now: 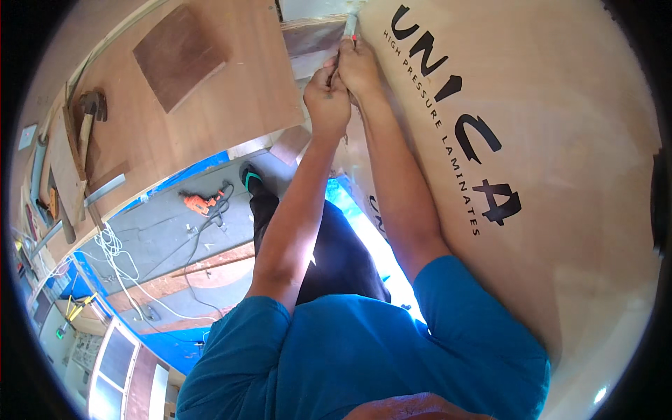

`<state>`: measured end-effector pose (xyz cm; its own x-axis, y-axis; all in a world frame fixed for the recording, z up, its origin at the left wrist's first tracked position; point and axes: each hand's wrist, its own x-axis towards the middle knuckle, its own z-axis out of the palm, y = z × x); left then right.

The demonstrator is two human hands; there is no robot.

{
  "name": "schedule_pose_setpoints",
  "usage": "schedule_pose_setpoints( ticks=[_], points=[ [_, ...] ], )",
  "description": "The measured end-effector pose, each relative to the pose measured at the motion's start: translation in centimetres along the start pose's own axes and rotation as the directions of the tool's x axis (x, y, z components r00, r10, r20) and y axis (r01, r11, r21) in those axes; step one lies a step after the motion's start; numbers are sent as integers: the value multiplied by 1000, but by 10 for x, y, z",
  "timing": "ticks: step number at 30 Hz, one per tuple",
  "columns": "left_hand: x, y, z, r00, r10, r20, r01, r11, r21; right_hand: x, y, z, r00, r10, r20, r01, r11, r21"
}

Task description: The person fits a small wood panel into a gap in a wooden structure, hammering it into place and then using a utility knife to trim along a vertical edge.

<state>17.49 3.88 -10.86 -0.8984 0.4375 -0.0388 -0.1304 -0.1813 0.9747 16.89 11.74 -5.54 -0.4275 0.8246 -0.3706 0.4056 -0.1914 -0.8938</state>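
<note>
Both my hands meet far out in front, at the edge of a pale brown board (553, 231) with black lettering. My right hand (358, 66) is closed just below a slim grey, tube-like piece (351, 24). A small red spot shows by its fingertips; whether it belongs to a held thing is unclear. Slightly lower and to the left, my left hand (327, 106) is closed with its fingers bent against the right hand. What lies inside the fingers of either hand is hidden. Left of the hands, a brown wooden surface (245, 77) carries a square wood piece (175, 56).
A hammer (89, 115), metal strips (105, 189) and other tools lie along the left side of the wooden surface. On the grey floor below sit an orange power tool (203, 203) with a dark cord and a tangle of white cable (112, 245). My sandalled foot (250, 178) stands nearby.
</note>
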Motion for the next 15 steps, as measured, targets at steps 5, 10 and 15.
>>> schedule_pose_setpoints(
  ticks=[5,10,15],
  points=[
    [6,7,-1,1000,-12,21,11,999,37,-5,-9,0,995,-94,-20,90,985,-145],
    [-2,33,3,1000,-20,17,18,993,120,11,2,-3,999,-45,29,46,998,-36],
    [-3,30,1,998,54,-38,-48,988,145,4,8,0,997,-79,23,80,996,-33]
  ],
)
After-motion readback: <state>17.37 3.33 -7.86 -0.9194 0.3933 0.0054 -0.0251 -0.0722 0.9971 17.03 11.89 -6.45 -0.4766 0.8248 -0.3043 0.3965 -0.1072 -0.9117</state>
